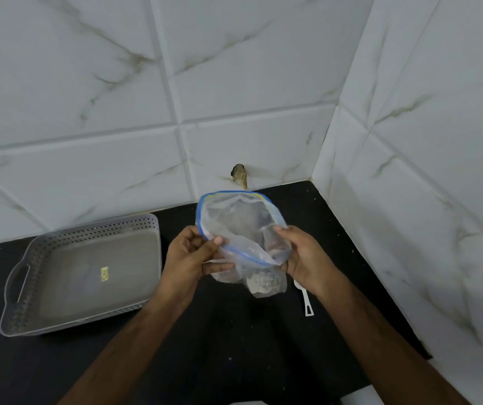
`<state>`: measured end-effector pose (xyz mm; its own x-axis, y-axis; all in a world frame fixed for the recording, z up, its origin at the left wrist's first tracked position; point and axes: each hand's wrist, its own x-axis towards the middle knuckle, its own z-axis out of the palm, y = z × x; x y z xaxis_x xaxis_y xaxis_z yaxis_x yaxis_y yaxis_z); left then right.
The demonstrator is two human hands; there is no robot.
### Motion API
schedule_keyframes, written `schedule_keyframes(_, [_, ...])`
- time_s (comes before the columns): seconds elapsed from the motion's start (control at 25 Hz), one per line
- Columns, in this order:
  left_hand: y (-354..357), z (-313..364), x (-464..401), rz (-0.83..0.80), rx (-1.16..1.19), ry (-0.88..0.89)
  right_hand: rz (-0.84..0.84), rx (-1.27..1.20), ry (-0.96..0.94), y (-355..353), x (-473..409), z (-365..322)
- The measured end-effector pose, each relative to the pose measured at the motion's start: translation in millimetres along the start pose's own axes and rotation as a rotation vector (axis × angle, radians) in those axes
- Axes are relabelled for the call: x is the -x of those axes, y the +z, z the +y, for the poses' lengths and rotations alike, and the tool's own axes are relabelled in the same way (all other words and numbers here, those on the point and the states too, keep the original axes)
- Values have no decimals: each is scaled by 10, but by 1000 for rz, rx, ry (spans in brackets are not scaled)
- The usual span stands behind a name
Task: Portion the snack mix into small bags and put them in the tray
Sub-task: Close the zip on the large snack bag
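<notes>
- Bag [241, 226]: clear zip bag with blue seal strip, held above the desk [234, 331] between both hands, mouth spread wide and tipped toward the camera; dark lumps seen dimly through the film, contents not identifiable.
- Second bag [266, 283]: hanging just below the first, a pale crumbly portion in its bottom; cannot tell which hand carries it.
- Left hand [193, 255]: thumb and curled fingers pinching the near-left rim of the open bag.
- Right hand [301, 255]: thumb and fingers pinching the right rim, holding the mouth apart.
- Risk, spill: mouth unsealed and tilted; a slipped pinch on the thin film would likely let the rim collapse and drop contents onto the desk.
- Risk, lower bag: grip on it unclear; could fall if either hand shifts to reach for the scoop.
- Risk, seal: crumbs lodged in the zip strip may stop a clean closure later.
- Scoop [307, 302]: white, flat on the desk just beside the right wrist, partly hidden; liable to be knocked by the forearm.
- Tray [88, 229]: grey perforated, handled, on the desk well left of the bags; no bag inside yet.
- Writing: small yellow sticker [104, 274] on the tray floor, too blurred to read; no brand or print legible on either bag.
- Surround: white marbled wall tiles [234, 83], a chipped hole [238, 174] at the tile base behind the bag.
</notes>
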<state>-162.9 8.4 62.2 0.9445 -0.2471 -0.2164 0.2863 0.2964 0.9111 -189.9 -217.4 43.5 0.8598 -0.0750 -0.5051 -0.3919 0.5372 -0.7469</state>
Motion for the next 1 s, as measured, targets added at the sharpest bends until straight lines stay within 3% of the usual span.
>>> schedule_keyframes(0.12, [-21,-24,-46,156,102,22,-278,-48,-30,-29,108,11])
schedule_keyframes(0.24, [-76,-11,-64,186,112,62,-344,67,-158,-5,147,22])
schedule_keyframes(0.32, [-88,-18,-61,185,54,78,-238,133,-222,39,163,-1])
schedule_keyframes(0.44, [-84,-120,-34,270,-214,92,33,181,-261,121,113,-35])
schedule_keyframes(0.52, [-107,-206,42,317,-519,306,132,121,-236,176,72,-34])
schedule_keyframes(0.6, [-109,-275,94,174,-982,676,130,90,-180,254,68,-15])
schedule_keyframes(0.68, [-15,-307,81,-71,-1346,831,64,88,-104,352,104,9])
schedule_keyframes(0.76, [94,-319,26,-183,-1451,822,-4,92,-39,420,154,22])
schedule_keyframes(0.92, [70,-237,-88,-194,-1356,811,-60,-30,-33,318,202,-15])
schedule_keyframes(1.0, [9,-168,-104,-191,-1432,837,-97,-14,-55,229,214,-22])
